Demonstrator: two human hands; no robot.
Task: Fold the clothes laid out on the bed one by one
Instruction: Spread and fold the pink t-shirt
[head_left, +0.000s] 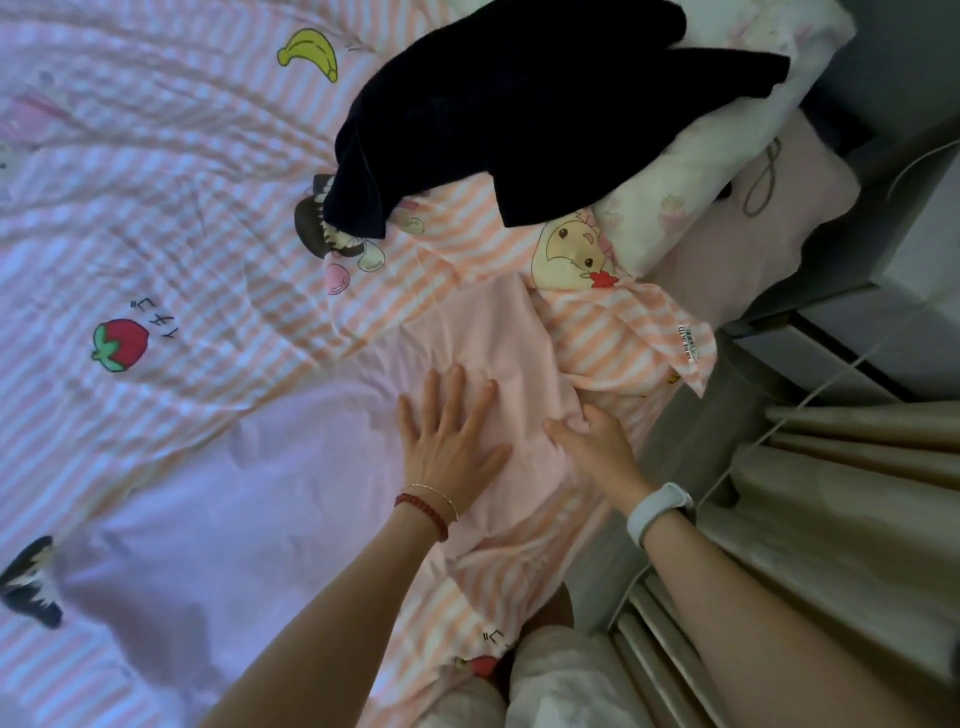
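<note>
A plain pale pink garment (488, 338) lies flat on the striped bed cover near the bed's right edge. My left hand (449, 434) presses flat on it with fingers spread. Just to its right, my right hand (592, 449) has its fingers curled into a fold of the same pink fabric. A dark navy garment (519, 104) lies crumpled farther up the bed, partly over a pillow. A large light lilac cloth (234, 509) spreads to the left of my hands.
The pink-and-white striped bed cover (156, 208) has fruit and cartoon prints. A white pillow (691, 171) sits at the top right. Beige curtains (857, 467) and a grey ledge (841, 343) run along the bed's right side.
</note>
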